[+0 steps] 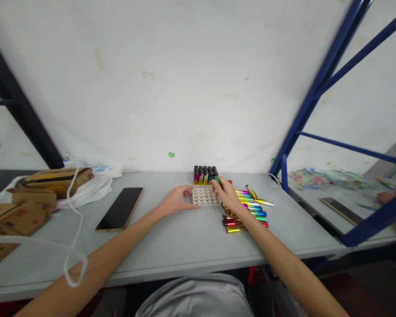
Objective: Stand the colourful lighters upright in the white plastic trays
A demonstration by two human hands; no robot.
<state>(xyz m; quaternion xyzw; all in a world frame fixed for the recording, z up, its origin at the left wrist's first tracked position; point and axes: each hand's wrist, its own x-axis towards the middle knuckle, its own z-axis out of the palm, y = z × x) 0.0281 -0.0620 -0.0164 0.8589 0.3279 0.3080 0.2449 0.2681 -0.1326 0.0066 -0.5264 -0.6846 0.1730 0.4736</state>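
A pale tray with rows of holes (204,196) is held at its left edge by my left hand (180,199), thumb below and fingers above. Over the tray's right end, my right hand (227,193) pinches a small green item (217,180), seen only in part. Behind the tray stands a block of lighters with black tops (205,174), upright in rows. Several shiny coloured lighters (247,215) lie in a loose pile beside and under my right wrist.
On the left lie a phone (120,209), a white cable (77,215), cardboard boxes (29,209) and white plastic (95,191). A blue metal frame (293,127) rises on the right. Beyond it are another phone (341,210) and a person's hand (387,196).
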